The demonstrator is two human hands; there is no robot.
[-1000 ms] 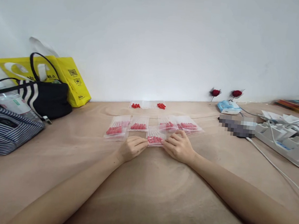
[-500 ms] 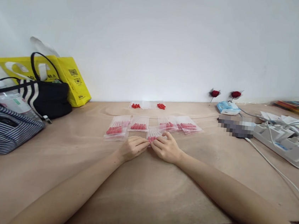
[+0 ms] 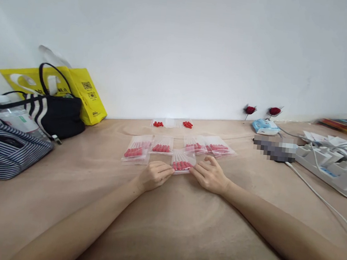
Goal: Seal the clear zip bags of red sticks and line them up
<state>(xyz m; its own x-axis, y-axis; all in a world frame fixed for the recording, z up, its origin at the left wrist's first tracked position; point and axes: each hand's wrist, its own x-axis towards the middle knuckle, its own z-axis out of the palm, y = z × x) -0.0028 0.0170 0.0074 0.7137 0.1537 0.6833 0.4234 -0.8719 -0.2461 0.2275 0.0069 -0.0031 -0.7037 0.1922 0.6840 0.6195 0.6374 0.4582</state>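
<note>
A small clear plastic zip bag [image 3: 183,161] lies in front of me, holding several thin white stems with red ends. My left hand [image 3: 156,175] pinches its near left corner, thumb against fingertips. At the near right corner, the fingertips of my right hand [image 3: 210,175] close on the bag's edge. Similar filled bags are laid out beyond my hands: one stack [image 3: 136,149] at left, a single bag [image 3: 162,145] beside it, and overlapping ones [image 3: 219,147] at right. Further back, two little piles of red pieces [image 3: 158,124] rest on clear plastic near the wall.
Left of the table stand a yellow bag [image 3: 94,101], a black handbag [image 3: 63,116], a striped pouch [image 3: 10,150] and a plastic bottle [image 3: 22,118]. To the right are a white power strip [image 3: 330,169] with cables, a blue packet [image 3: 265,126] and two red artificial roses [image 3: 275,111].
My right hand has slid rightward along the bag's near edge to its right corner, uncovering the red ends. My left hand has stayed at the left corner.
</note>
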